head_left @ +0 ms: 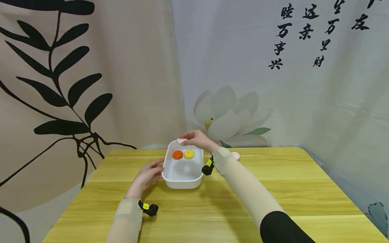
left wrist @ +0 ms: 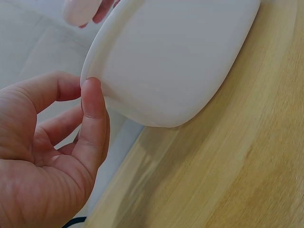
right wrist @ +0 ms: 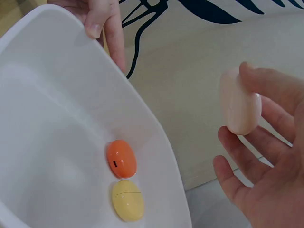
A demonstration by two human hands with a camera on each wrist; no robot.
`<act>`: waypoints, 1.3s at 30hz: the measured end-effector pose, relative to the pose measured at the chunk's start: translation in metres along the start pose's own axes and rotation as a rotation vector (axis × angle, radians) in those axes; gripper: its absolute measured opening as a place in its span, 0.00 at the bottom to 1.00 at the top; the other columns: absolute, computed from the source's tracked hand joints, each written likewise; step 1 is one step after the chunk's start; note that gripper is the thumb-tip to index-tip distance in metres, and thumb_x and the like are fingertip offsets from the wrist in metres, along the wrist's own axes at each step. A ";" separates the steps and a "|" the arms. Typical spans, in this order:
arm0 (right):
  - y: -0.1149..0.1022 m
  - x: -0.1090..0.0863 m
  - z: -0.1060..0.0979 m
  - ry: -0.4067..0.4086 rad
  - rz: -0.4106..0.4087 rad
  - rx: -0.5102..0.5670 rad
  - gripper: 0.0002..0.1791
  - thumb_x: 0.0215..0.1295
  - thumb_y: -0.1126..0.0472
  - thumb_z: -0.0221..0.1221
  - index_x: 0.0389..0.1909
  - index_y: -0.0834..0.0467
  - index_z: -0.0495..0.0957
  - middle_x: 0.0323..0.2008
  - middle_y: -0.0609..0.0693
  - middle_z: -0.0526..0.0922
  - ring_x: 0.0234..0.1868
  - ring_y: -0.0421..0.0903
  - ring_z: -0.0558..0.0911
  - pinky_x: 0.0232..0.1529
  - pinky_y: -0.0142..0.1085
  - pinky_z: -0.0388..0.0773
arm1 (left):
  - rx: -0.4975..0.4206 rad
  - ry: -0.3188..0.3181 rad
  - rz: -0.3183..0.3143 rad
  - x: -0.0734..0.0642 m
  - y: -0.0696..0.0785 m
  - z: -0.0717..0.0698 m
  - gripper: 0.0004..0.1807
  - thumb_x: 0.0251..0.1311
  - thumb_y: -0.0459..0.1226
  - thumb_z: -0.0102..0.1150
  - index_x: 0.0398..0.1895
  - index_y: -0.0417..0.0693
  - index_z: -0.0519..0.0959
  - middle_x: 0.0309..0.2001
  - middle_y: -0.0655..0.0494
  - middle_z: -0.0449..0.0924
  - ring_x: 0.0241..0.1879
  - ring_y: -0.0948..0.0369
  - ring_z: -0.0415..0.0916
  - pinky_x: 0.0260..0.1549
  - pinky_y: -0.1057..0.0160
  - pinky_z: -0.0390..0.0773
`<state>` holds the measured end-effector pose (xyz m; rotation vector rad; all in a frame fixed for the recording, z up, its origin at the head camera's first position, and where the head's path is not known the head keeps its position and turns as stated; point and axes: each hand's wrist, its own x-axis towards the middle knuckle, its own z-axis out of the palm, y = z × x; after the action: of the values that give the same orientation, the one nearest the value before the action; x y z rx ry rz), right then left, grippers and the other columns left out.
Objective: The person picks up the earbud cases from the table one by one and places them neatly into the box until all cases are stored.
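My left hand [head_left: 149, 173] grips the left rim of a white tub [head_left: 182, 172]; in the left wrist view its thumb and finger [left wrist: 93, 99] meet at the edge. Inside the tub, near its far end, lie a smooth oval orange piece [head_left: 177, 155] with a small dark slot and a yellow one [head_left: 189, 154] with a seam line. My right hand [head_left: 200, 140] holds a pale pink rounded oval piece [right wrist: 239, 102] between thumb and fingers. In the head view, this piece overlaps the tub's far left corner.
Another pale pink piece [head_left: 235, 155] lies on the wooden table [head_left: 273, 189], right of the tub and partly hidden by my right sleeve. A printed curtain [head_left: 146, 67] with leaves, a lotus and characters hangs behind the table's back edge.
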<state>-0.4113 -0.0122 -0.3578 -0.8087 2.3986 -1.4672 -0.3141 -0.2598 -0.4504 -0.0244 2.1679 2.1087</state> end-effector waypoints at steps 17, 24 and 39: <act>0.020 0.019 0.018 0.028 0.041 -0.022 0.20 0.61 0.54 0.66 0.54 0.53 0.81 0.53 0.47 0.81 0.53 0.45 0.77 0.56 0.39 0.75 | -0.013 0.027 -0.005 0.003 -0.003 -0.001 0.28 0.63 0.27 0.54 0.68 0.37 0.66 0.49 0.33 0.72 0.28 0.61 0.74 0.30 0.69 0.79; 0.027 0.022 0.024 0.015 0.071 0.021 0.19 0.60 0.56 0.67 0.52 0.54 0.81 0.52 0.47 0.81 0.51 0.47 0.77 0.56 0.40 0.74 | -0.023 0.027 -0.005 0.003 -0.006 0.000 0.28 0.63 0.27 0.55 0.68 0.37 0.67 0.49 0.33 0.72 0.28 0.61 0.74 0.30 0.69 0.79; 0.032 0.030 0.039 0.069 0.122 -0.012 0.20 0.57 0.59 0.68 0.52 0.55 0.82 0.53 0.50 0.80 0.51 0.49 0.77 0.57 0.42 0.73 | -0.013 0.025 0.006 0.001 -0.004 -0.001 0.28 0.63 0.27 0.55 0.68 0.38 0.67 0.43 0.43 0.76 0.29 0.60 0.75 0.32 0.67 0.80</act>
<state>-0.4292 -0.0467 -0.4013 -0.6124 2.4609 -1.4576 -0.3150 -0.2605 -0.4546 -0.0459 2.1705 2.1370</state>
